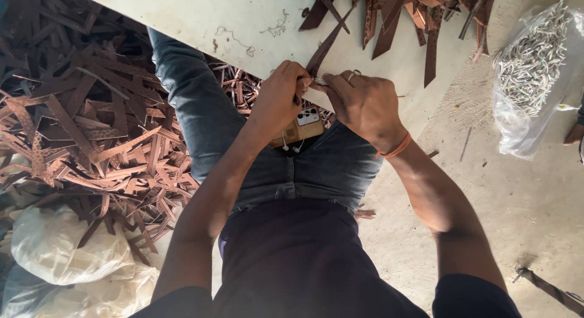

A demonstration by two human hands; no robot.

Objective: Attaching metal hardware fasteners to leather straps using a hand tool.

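Both hands pinch one brown strap (328, 44) at the bench (243, 20) edge: left hand (281, 96), right hand (363, 105); clear bag (532, 74) on the floor holds what look like small metal pieces

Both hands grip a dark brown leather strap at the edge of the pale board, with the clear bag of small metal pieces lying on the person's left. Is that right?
Not quite. In the head view the clear plastic bag of small metal pieces lies on the person's right, not left. Both the left hand and right hand do grip the dark brown leather strap at the pale board's edge.
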